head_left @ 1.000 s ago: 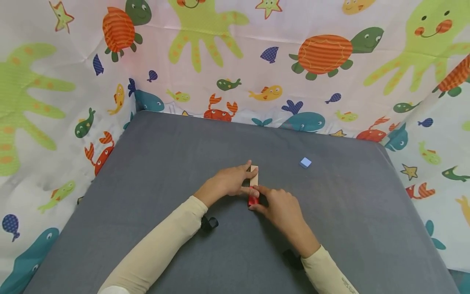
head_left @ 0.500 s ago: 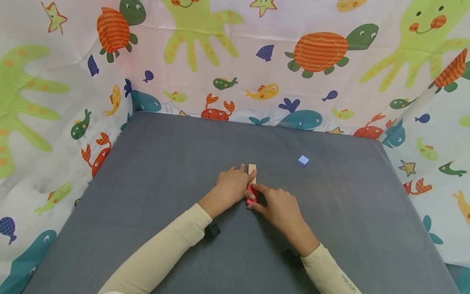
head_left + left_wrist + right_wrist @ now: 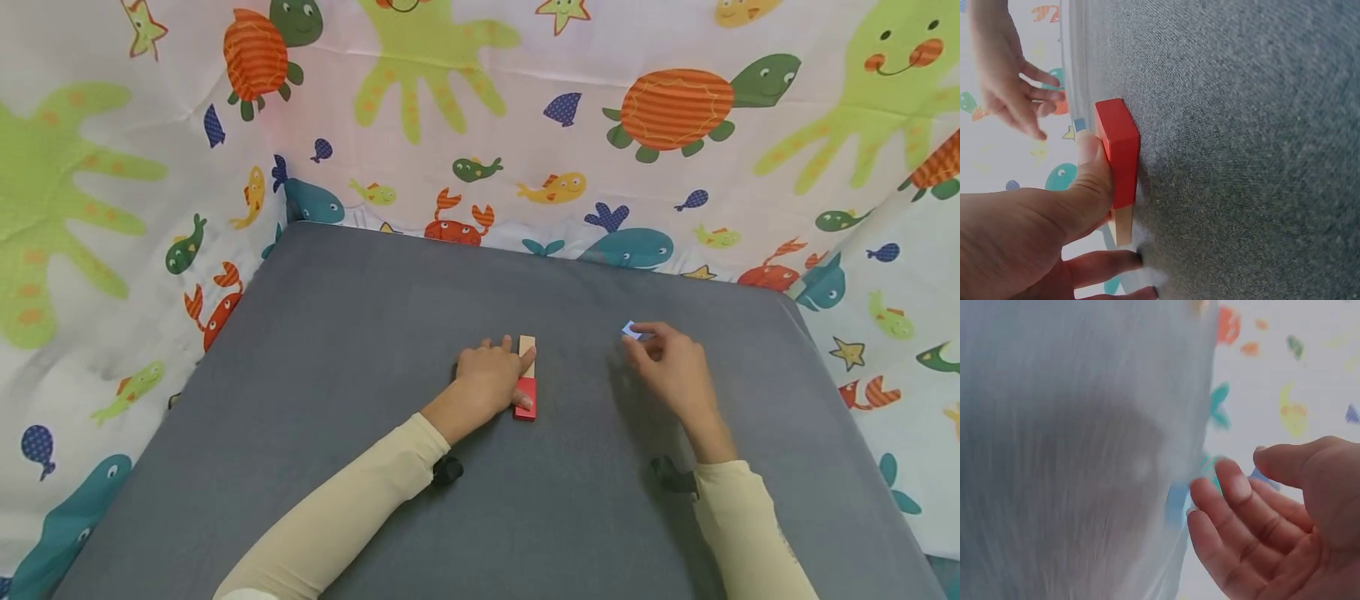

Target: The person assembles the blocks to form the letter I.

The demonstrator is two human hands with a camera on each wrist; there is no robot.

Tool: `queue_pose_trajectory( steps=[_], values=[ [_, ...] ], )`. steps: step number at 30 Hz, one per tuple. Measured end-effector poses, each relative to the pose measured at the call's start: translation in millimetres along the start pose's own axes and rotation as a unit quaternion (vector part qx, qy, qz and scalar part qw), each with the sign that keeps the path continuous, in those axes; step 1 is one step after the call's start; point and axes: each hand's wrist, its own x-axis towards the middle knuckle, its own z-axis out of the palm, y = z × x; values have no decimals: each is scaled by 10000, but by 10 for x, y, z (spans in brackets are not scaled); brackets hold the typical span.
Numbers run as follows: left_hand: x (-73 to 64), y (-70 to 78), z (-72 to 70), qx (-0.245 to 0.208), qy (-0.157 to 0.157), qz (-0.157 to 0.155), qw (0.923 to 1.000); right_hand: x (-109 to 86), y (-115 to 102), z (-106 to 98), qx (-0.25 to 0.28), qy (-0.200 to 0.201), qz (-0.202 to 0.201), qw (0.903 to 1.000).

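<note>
A red block (image 3: pixel 528 387) and a natural-wood block (image 3: pixel 527 343) lie end to end on the grey cloth, forming one straight strip. My left hand (image 3: pixel 483 383) rests at their left side, thumb pressing the red block and forefinger reaching to the wooden one. In the left wrist view, its other fingertips (image 3: pixel 1129 259) come down at the cloth beyond the red block (image 3: pixel 1124 162). Farther right, my right hand (image 3: pixel 675 375) reaches over a small light-blue block (image 3: pixel 628 330). The right wrist view has its fingers (image 3: pixel 1207 534) beside the blurred blue block (image 3: pixel 1176 503), the thumb apart.
Grey cloth (image 3: pixel 360 333) covers the table. A white curtain (image 3: pixel 420 183) printed with sea animals stands along its back and sides. Dark wrist devices sit under the left wrist (image 3: pixel 447 471) and the right wrist (image 3: pixel 670 475).
My right hand has let go of the red block and moved right and away to the blue block. The left fingers have drawn back somewhat, staying at the two joined blocks.
</note>
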Motion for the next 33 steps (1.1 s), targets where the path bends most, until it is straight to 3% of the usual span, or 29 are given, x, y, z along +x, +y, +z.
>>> queue_pose_trajectory(
  steps=[5, 12, 17, 22, 33],
  values=[
    [14, 49, -12, 199, -114, -121, 9997, 139, 309, -63, -380, -282, 533, 9975],
    [38, 93, -26, 350, -166, -100, 9992, 280, 396, 40, -482, -507, 629, 9956],
    [35, 68, -21, 332, -289, -187, 9989, 398, 237, 161, -287, -624, 486, 9964],
    [31, 56, -18, 359, -265, -231, 9987, 525, -18, 301, 141, -1053, 354, 9937],
    [21, 78, -16, 445, -102, -185, 9988, 688, -463, 654, -33, -1361, -208, 9905]
  ],
)
